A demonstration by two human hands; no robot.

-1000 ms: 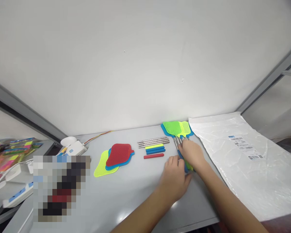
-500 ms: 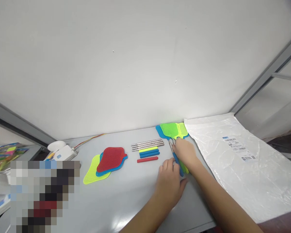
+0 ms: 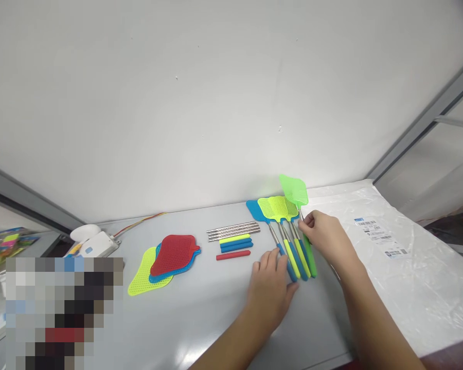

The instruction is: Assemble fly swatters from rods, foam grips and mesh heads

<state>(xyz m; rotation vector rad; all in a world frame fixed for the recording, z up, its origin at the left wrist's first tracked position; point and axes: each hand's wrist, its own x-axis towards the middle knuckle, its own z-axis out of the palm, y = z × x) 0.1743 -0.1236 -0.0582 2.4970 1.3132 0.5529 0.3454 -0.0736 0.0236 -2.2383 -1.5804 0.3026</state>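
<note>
My right hand pinches the metal shaft of a green fly swatter, its head raised and tilted near the wall. That swatter's green handle lies beside a row of several fly swatters with yellow heads and a blue head. Their blue and yellow handles point toward me. My left hand rests on the table, fingers apart, with its fingertips and thumb at the leftmost blue handle. Whether it presses on that handle is hard to tell.
Left of my hands lie several metal rods, loose yellow and blue handles and a red handle. Farther left are stacked red, blue and yellow swatter heads. A white plastic package covers the right side. A power strip stands left.
My right hand has moved right with the green swatter, lifting its head off the pile. The yellow heads beneath now show. My left hand has stayed about where it was.
</note>
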